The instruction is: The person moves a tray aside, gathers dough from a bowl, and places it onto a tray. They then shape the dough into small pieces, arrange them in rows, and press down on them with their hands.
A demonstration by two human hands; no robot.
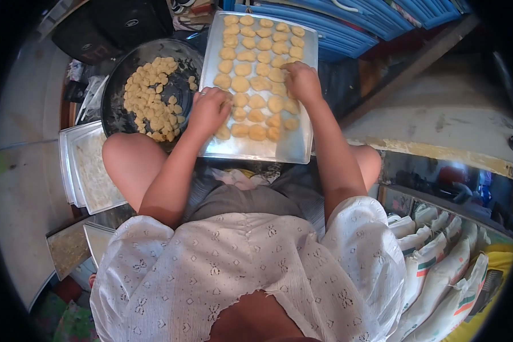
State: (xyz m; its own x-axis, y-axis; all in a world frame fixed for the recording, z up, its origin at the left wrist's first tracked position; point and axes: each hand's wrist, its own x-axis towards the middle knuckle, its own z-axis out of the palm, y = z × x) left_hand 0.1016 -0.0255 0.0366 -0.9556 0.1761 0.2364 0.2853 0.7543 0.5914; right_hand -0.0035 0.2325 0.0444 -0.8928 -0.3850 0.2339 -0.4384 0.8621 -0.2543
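1. Dough pieces [260, 67] lie in rough rows on a metal baking tray [298, 145], which rests in front of the person's knees; the tray's long axis runs away from the body, with its near edge just above the lap.

2. The left hand [209, 112] sits at the tray's near-left edge, directly over the lowest pieces in the left columns; the pieces lie under and just ahead of its fingers, so nothing separates hand from dough; its fingers are curled down onto a piece, though whether one is actually pinched cannot be told from this angle.

3. The right hand [302, 81] rests farther up the tray, on its right side, palm down over the pieces there; its fingers are bent and pressing or touching the dough, not spread flat; a firm grip on any single piece cannot be made out.

4. Of the two, the left hand is nearer the body and nearer the black round pan [113, 97]; that pan lies just to the left of the tray, touching or almost touching it, and holds a loose heap of smaller dough pieces [152, 98].

5. Both forearms reach forward from the lap, roughly parallel, elbows above the knees, wrists bent downward.

6. Flat trays [69, 165] lie on the floor to the left; sacks [439, 268] lean at the lower right.
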